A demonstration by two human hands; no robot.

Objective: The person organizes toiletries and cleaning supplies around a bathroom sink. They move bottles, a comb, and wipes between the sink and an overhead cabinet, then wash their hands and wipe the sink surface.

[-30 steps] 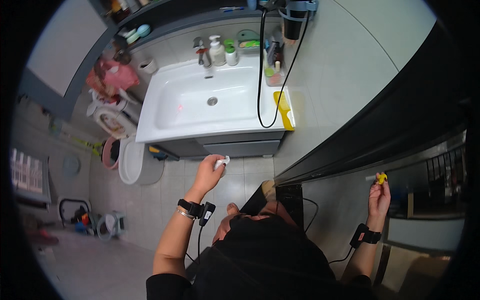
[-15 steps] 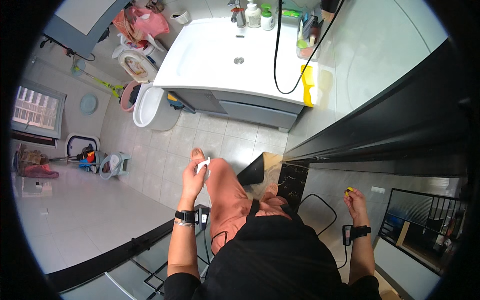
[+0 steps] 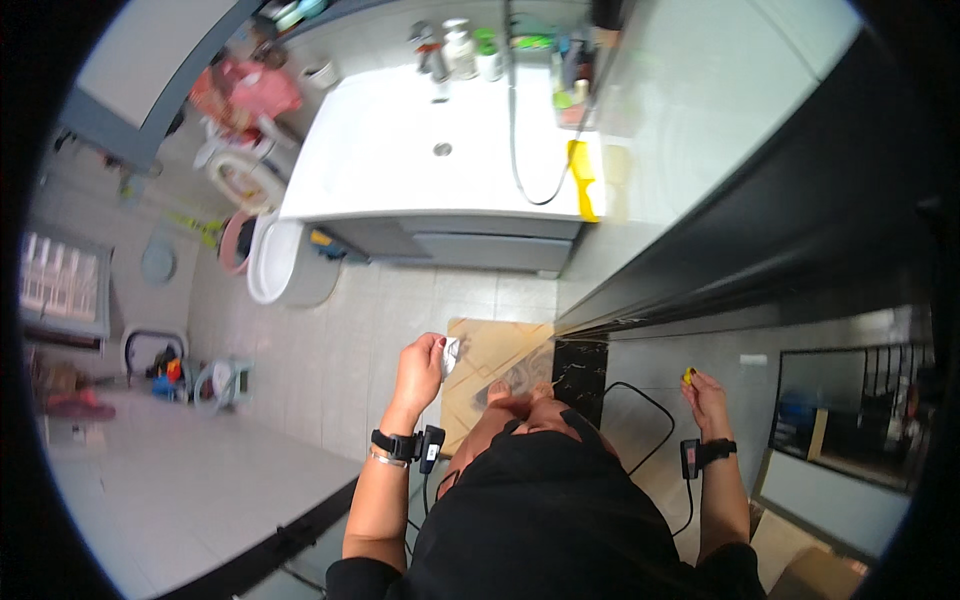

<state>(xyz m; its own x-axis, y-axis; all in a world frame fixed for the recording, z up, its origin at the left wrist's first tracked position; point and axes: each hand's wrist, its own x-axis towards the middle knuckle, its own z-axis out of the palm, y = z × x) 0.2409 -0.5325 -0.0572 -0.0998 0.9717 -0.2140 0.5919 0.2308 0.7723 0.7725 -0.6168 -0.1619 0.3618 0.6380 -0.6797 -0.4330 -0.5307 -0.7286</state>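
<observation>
My left hand (image 3: 416,377) is closed, thumb and fingers pinching a small white crumpled piece (image 3: 451,356), which looks like tissue or a wrapper. It is held out over the edge of a beige patterned floor mat (image 3: 477,350). Off to the right, my right hand (image 3: 709,397) pinches a small yellow object (image 3: 688,376) between its fingertips; too little of it shows to tell its kind. Both wrists wear black straps with small boxes and cables.
Ahead stands a white washbasin (image 3: 350,165) with bottles and a yellow comb-like item (image 3: 582,180) on its right edge. A white lidded bin (image 3: 277,262) is left of the cabinet. A dark door frame (image 3: 740,220) runs along the right, with a black threshold (image 3: 580,385) below.
My body has turned and my feet have come together on the mat, which now lies unfolded in view. My left hand has shifted right with the white piece. The right hand keeps its yellow object.
</observation>
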